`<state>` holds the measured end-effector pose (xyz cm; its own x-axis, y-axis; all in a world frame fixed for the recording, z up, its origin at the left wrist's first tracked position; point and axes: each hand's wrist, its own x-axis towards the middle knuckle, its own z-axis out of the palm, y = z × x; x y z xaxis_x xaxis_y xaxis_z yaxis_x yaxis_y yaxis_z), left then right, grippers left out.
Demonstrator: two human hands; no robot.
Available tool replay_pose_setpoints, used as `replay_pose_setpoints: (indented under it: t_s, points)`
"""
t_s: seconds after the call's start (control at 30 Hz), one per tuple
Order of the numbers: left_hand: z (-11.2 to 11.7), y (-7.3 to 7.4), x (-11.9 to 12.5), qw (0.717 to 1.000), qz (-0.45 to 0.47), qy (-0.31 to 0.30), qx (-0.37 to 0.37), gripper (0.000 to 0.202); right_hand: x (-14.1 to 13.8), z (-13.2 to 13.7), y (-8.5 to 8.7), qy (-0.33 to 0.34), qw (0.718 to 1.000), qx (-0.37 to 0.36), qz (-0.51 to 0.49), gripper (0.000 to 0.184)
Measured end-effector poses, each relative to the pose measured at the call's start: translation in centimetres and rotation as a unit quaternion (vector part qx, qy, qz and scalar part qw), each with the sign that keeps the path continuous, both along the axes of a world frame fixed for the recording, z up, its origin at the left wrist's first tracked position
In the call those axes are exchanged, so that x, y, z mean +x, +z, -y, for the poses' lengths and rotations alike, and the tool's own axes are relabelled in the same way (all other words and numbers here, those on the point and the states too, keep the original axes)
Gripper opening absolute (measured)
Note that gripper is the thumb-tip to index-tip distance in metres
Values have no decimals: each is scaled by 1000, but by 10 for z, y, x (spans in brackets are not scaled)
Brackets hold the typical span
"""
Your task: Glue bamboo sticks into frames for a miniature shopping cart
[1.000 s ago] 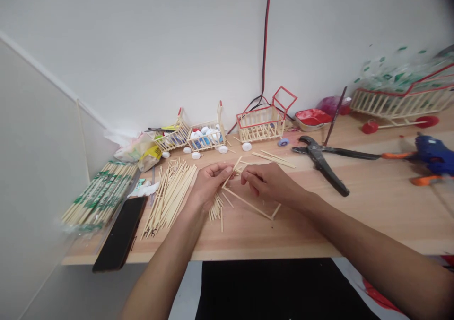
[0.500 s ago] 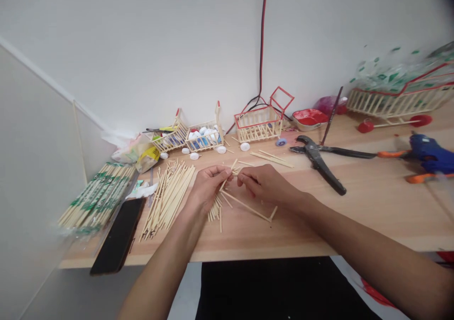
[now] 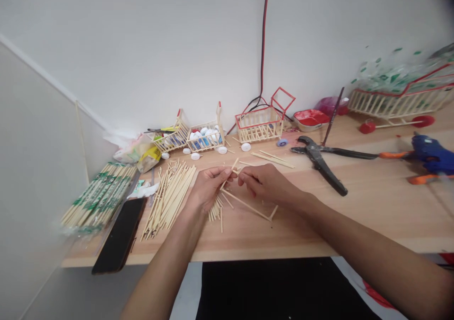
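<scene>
Head view: a short stick is held tilted just above the counter, near the middle of its width and about midway between the front edge and the wall edge. The left hand pinches the short stick between thumb and fingers. The right hand faces it, with its fingers pressed together just beside the stick's upper end. Whether they grip the stick cannot be told.

Below the hands, an angled stick frame lies flat on the counter, with a small heap of cut pieces beside the left wrist. Loose long sticks lie toward the left edge. Wrapped stick packs and a dark phone sit at the front left corner, the phone overhanging the front edge.

Black cutters lie to the right of the hands. A blue glue gun rests near the right edge. A red-rimmed stick basket stands along the wall edge.
</scene>
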<state>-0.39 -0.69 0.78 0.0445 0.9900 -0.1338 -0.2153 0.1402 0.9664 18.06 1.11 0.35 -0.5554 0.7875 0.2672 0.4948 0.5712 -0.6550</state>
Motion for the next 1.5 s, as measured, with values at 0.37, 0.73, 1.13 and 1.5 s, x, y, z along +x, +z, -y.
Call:
replay_pose_setpoints:
  t_s: [0.37,0.73,1.13,1.5]
  points:
    - [-1,0,-2,998,10,61,18,44,4,0,0,-13,1000,-13,-4,26]
    - [0,1,3,990,-31,77,111,40,4,-1,0,-8,999,-27,-18,28]
    - [-1,0,2,991,-59,84,84,25,6,-2,2,-13,999,-24,-22,31]
    - [-19,33,3,991,-78,32,103,28,9,-4,3,-23,998,-37,-43,29]
